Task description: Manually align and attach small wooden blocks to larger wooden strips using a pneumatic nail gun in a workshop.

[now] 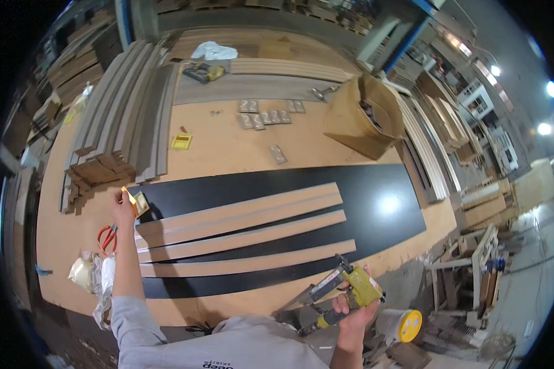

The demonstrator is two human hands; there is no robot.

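My left hand (123, 208) reaches out at the left, fingers closed on a small yellow-edged box (141, 204) above the corner of a black panel (381, 209). Low on the right, my right hand (354, 312) grips a yellow-green nail gun (366, 288), its nose toward the panel. Several long wood-coloured strips (246, 215) with pale edges lie across the panel, their left ends near my left hand. Beside my left forearm rest red-handled pliers (108, 238). Another small yellow box (181, 142) lies farther back on the table.
Grey boards (117, 111) are stacked at the table's left. A cardboard box (363, 117) stands back right, near a hammer (324, 92). Small clear packets (264, 117) and another power tool (204, 72) lie at the back. A bucket with a yellow lid (409, 326) stands below right.
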